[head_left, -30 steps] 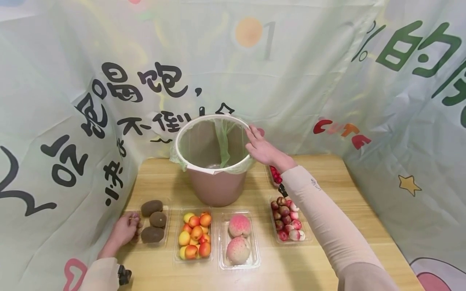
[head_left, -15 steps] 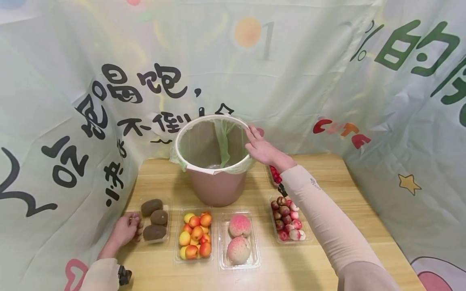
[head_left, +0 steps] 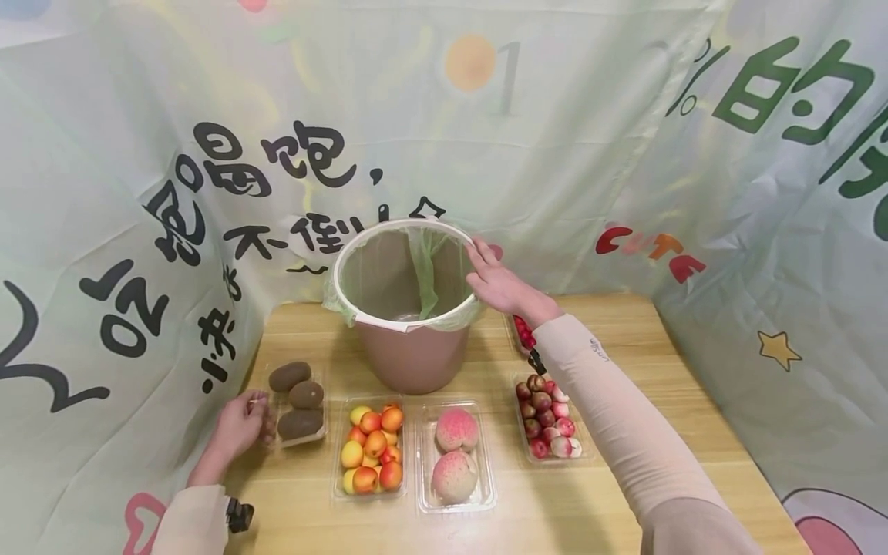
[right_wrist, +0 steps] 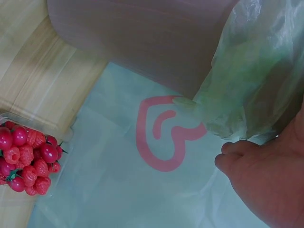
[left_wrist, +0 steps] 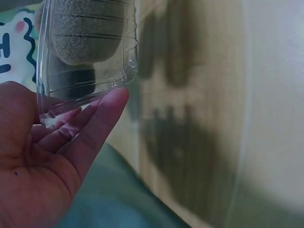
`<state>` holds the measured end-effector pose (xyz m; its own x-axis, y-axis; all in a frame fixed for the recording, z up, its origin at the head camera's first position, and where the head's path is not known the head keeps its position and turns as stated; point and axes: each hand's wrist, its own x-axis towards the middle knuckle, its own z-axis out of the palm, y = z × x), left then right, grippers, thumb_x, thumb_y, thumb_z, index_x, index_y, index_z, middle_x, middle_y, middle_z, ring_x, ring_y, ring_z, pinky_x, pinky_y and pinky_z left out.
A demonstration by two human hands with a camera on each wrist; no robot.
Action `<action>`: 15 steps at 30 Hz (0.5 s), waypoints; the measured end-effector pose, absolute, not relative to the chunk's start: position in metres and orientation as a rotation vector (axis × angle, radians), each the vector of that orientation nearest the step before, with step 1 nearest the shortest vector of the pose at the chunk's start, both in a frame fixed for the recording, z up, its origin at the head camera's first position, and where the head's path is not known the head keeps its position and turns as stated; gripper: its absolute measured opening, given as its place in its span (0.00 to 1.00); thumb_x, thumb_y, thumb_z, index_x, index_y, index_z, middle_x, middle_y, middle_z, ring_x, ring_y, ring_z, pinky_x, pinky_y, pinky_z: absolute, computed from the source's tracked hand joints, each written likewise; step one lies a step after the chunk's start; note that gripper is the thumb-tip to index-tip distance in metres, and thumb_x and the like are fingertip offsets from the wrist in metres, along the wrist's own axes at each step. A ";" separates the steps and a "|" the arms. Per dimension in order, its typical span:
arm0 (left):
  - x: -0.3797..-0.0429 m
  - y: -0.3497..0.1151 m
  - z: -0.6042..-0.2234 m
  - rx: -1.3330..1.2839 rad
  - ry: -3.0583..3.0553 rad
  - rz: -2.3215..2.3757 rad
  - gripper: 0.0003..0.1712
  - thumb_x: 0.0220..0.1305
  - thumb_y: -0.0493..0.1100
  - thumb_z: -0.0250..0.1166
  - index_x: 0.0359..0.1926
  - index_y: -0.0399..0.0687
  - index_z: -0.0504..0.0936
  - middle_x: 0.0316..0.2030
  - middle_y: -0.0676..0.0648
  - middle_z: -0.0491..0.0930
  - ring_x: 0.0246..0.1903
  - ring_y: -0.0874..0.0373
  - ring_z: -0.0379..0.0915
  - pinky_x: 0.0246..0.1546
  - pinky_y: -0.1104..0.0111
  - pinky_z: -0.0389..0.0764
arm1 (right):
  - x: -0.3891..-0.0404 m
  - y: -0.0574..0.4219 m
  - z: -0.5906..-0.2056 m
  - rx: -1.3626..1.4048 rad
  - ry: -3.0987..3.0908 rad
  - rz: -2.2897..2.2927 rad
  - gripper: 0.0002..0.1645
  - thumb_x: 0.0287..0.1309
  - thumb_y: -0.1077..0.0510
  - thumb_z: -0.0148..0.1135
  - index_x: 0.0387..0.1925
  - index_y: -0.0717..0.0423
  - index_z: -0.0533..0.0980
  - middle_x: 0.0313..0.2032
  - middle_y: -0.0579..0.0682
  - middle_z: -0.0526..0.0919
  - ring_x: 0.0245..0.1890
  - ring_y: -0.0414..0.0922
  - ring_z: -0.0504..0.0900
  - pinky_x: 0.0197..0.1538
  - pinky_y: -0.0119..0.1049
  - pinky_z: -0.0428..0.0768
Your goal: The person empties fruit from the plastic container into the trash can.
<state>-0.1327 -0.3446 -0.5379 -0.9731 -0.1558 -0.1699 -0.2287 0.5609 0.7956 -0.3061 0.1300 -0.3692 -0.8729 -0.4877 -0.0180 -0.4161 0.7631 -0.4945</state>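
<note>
My left hand (head_left: 237, 426) grips the edge of a clear plastic box (left_wrist: 131, 64) with several brown kiwis (head_left: 301, 424) in it. In the left wrist view, thumb and fingers hold the end of the box, which is off the table, with shadows on the wood beside it. At the right side of a pinkish-brown bin (head_left: 416, 358), my right hand (head_left: 502, 289) rests on the white rim with its fingers extended. A thin green bag (head_left: 425, 266) lines the bin and folds over the rim; in the right wrist view the overhanging bag (right_wrist: 251, 80) partly hides the contact.
On the wooden table (head_left: 624, 339) stand clear boxes of yellow-red fruits (head_left: 375, 443), two peaches (head_left: 455, 455) and small dark and pink fruits (head_left: 544, 416). Raspberries and cherry tomatoes (right_wrist: 28, 156) lie behind the right forearm. Printed cloth (head_left: 555, 154) walls three sides.
My left hand has raised the kiwi box slightly and moved it a little right and up, with the kiwis tilting along. The right hand stays at the bin rim.
</note>
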 end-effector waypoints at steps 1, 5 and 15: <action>-0.133 -0.344 -0.535 -0.332 2.705 1.397 0.20 0.83 0.38 0.46 0.62 0.23 0.70 0.36 0.31 0.83 0.25 0.56 0.82 0.25 0.64 0.87 | -0.306 0.130 -0.369 -0.724 2.812 -0.737 0.45 0.76 0.45 0.31 0.85 0.57 0.35 0.85 0.59 0.28 0.85 0.60 0.37 0.84 0.58 0.48; -0.136 -0.341 -0.525 -0.317 2.766 1.324 0.20 0.83 0.39 0.47 0.61 0.24 0.72 0.37 0.32 0.85 0.27 0.57 0.82 0.27 0.67 0.86 | -0.306 0.130 -0.369 -0.719 2.808 -0.740 0.45 0.76 0.45 0.32 0.85 0.57 0.35 0.85 0.59 0.27 0.85 0.60 0.36 0.84 0.58 0.48; -0.147 -0.338 -0.497 -0.273 2.833 1.353 0.18 0.82 0.37 0.45 0.55 0.24 0.74 0.38 0.31 0.86 0.23 0.59 0.83 0.26 0.66 0.87 | -0.305 0.130 -0.368 -0.714 2.814 -0.732 0.45 0.76 0.45 0.31 0.85 0.56 0.35 0.85 0.58 0.28 0.85 0.60 0.37 0.83 0.59 0.49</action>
<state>-0.1468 -0.3382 -0.4966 -0.9850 -0.1596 -0.0661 -0.1517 0.6163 0.7727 -0.3053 0.1300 -0.3679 -0.8760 -0.4818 -0.0220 -0.4099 0.7678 -0.4923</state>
